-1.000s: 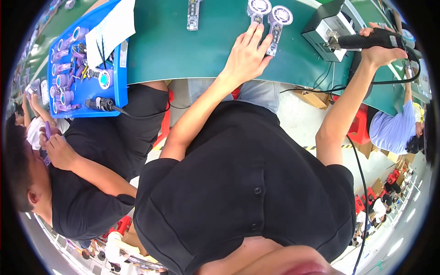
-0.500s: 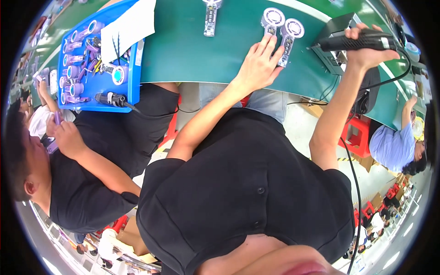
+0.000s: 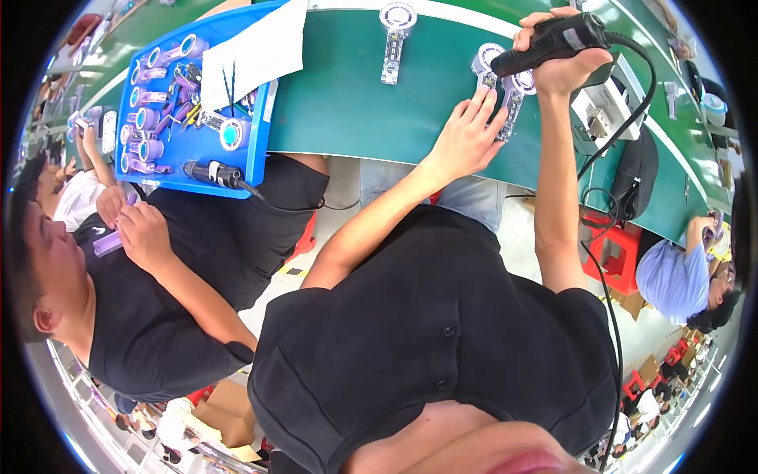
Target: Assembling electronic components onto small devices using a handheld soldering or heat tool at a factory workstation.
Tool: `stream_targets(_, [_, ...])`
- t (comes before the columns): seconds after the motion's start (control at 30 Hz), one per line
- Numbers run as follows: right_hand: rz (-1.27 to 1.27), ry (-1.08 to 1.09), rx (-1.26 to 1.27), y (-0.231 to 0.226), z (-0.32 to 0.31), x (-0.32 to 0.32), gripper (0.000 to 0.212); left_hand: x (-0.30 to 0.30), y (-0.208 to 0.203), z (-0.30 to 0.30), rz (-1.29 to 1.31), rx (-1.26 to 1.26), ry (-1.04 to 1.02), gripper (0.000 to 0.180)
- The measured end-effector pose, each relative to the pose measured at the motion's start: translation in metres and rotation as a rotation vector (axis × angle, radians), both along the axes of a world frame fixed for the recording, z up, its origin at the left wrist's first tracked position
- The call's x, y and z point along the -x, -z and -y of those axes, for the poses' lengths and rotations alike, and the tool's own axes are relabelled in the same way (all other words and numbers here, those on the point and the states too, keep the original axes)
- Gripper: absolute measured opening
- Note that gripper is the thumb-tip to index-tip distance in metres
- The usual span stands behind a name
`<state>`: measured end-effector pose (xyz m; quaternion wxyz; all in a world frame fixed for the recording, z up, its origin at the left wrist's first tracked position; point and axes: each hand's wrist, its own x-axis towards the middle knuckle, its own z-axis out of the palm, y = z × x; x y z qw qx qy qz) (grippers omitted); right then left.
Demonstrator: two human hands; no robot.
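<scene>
My right hand [image 3: 570, 69] is wrapped around a black corded electric screwdriver [image 3: 545, 46]. The tool's front end points left, over two clear handheld fan bodies. Its tip cannot be made out against them. One fan body [image 3: 489, 55] has a round white head and a clear handle with a circuit board inside. The other fan body [image 3: 512, 117] lies just right of it, its head partly hidden by the screwdriver and my right hand. My left hand [image 3: 464, 136] lies with fingers stretched out, fingertips touching the fan handles. A third fan body [image 3: 392, 55] lies farther left on the table.
A blue tray [image 3: 257, 146] at left holds purple fan parts, tools, another screwdriver [image 3: 213, 172] and a white sheet [image 3: 264, 51]. A metal box [image 3: 604, 107] stands right on the green table [image 3: 339, 110]. The screwdriver's cord [image 3: 651, 75] loops beside my right arm. A co-worker [image 3: 166, 292] sits at left.
My right hand has swung the screwdriver left, from beside the metal box to over the fan bodies. The left hand stays at the fan handles. The whole view has shifted slightly.
</scene>
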<state>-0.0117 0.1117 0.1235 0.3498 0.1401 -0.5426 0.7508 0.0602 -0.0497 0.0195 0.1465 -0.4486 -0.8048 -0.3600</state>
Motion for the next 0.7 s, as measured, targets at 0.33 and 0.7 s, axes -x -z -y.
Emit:
stream_targets(0.33, [0.223, 0.007, -0.021, 0.014, 0.016, -0.001, 0.106, 0.000, 0.000, 0.002, -0.028, -0.039, -0.019, 0.065])
stream_targets(0.7, [0.097, 0.008, -0.122, 0.003, 0.038, -0.001, 0.093, -0.009, -0.011, 0.001, -0.026, -0.001, -0.029, 0.067])
